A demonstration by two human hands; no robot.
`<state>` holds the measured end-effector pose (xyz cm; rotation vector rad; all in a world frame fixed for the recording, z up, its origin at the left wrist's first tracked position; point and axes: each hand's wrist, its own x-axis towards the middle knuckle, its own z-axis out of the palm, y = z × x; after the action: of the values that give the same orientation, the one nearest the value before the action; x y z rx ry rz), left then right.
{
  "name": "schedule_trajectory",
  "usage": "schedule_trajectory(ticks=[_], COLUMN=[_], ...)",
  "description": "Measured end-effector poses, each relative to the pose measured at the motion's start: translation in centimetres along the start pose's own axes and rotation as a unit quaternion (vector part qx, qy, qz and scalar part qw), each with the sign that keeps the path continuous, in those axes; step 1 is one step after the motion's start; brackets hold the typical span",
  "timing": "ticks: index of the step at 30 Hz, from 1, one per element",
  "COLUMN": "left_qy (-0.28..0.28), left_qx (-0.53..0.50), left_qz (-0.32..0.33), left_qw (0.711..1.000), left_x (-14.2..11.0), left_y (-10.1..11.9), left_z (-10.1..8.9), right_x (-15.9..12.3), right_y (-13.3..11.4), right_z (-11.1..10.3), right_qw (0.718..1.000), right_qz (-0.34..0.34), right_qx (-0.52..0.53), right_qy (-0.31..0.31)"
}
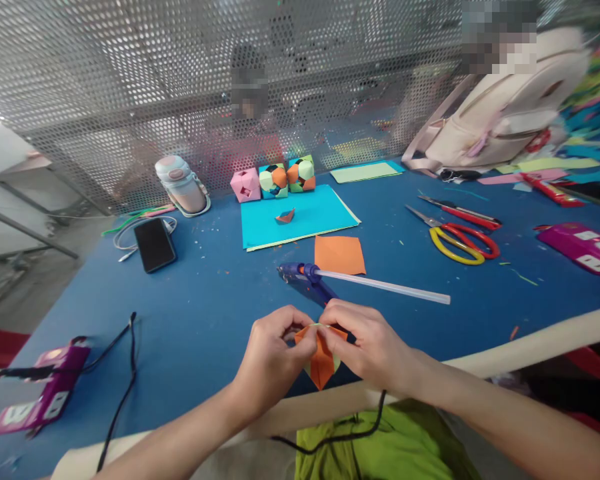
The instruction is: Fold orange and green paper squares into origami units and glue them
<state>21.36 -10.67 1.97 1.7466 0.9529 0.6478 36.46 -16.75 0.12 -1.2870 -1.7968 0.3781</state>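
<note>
Both my hands pinch a small folded paper piece (322, 361), orange with a pale green part, held over the near edge of the blue table (205, 307). My left hand (273, 360) grips its left side and my right hand (367, 343) grips its right side, fingers closed on it. Just beyond my hands lies a blue glue gun (305, 277) with a long clear glue stick (385, 285) in it. An orange paper square (339, 255) lies behind that.
A cyan sheet (300, 217) carries a small orange folded piece (285, 216); three paper cubes (274, 180) stand behind it. Scissors (460, 240), a phone (154, 244), a bottle (181, 185), purple power strips (45, 393) (583, 247), a backpack (500, 113). Mesh screen at back, people behind it.
</note>
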Motion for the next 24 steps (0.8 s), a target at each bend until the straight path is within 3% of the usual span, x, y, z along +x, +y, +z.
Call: schedule_trajectory(ticks=[3, 7, 12, 15, 19, 21, 24], left_qy=[-0.013, 0.01, -0.015, -0.014, 0.038, 0.047, 0.017], left_qx=[0.057, 0.053, 0.059, 0.077, 0.072, 0.053, 0.023], left_qz=[0.023, 0.012, -0.003, 0.003, -0.004, -0.008, -0.013], left_qw=[0.998, 0.998, 0.998, 0.997, 0.997, 0.997, 1.0], left_x=[0.0, 0.1, 0.4, 0.3, 0.2, 0.2, 0.4], left_y=[-0.4, -0.5, -0.9, -1.2, -1.3, -1.3, -1.5], left_z=[0.0, 0.2, 0.3, 0.2, 0.2, 0.2, 0.3], right_x=[-0.1, -0.1, -0.3, -0.4, -0.4, -0.4, -0.6], right_y=[0.2, 0.4, 0.8, 0.7, 0.5, 0.6, 1.0], right_z=[0.0, 0.0, 0.3, 0.2, 0.1, 0.2, 0.5], right_qw=[0.999, 0.999, 0.993, 0.997, 0.999, 0.997, 0.996], right_qz=[-0.047, -0.036, -0.08, -0.056, 0.008, 0.009, -0.01], right_qx=[-0.027, -0.004, -0.088, -0.058, -0.039, -0.059, -0.068], right_qy=[0.001, -0.01, -0.006, 0.0, 0.035, 0.043, 0.054])
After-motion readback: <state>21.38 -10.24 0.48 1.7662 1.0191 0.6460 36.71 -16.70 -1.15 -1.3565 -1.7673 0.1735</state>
